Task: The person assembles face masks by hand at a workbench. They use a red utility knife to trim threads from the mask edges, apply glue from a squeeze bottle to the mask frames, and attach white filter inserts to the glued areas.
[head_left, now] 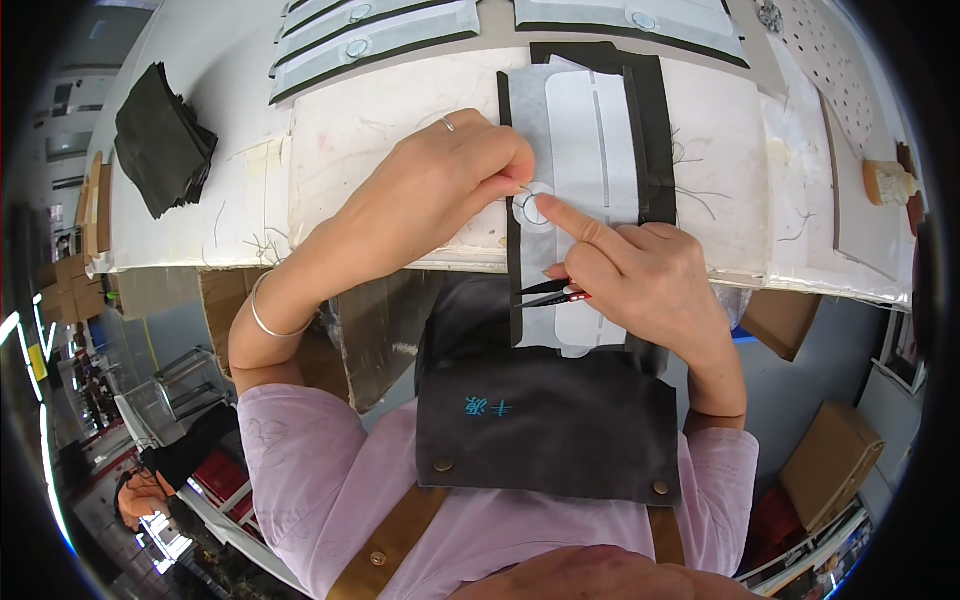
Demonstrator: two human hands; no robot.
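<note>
A pale grey-white fabric panel (580, 130) with dark edging and a dark slit lies lengthwise in front of me, its near end over the table edge. On it is a small round patch with a dark ring outline (538, 208). My left hand (450, 175) pinches at the upper left of this patch; what sits between its thumb and forefinger is too small to make out. My right hand (640, 270) presses its outstretched forefinger onto the patch. Its other fingers are curled round thread snips (552, 293), whose dark blades point left over the panel.
Black fabric pieces (655, 130) lie beneath the panel's right side. A stack of black pieces (165, 140) rests at the left. More pale panels (375, 48) with round patches lie along the back. A small amber bottle (888, 184) stands far right. Loose threads (700, 195) lie about.
</note>
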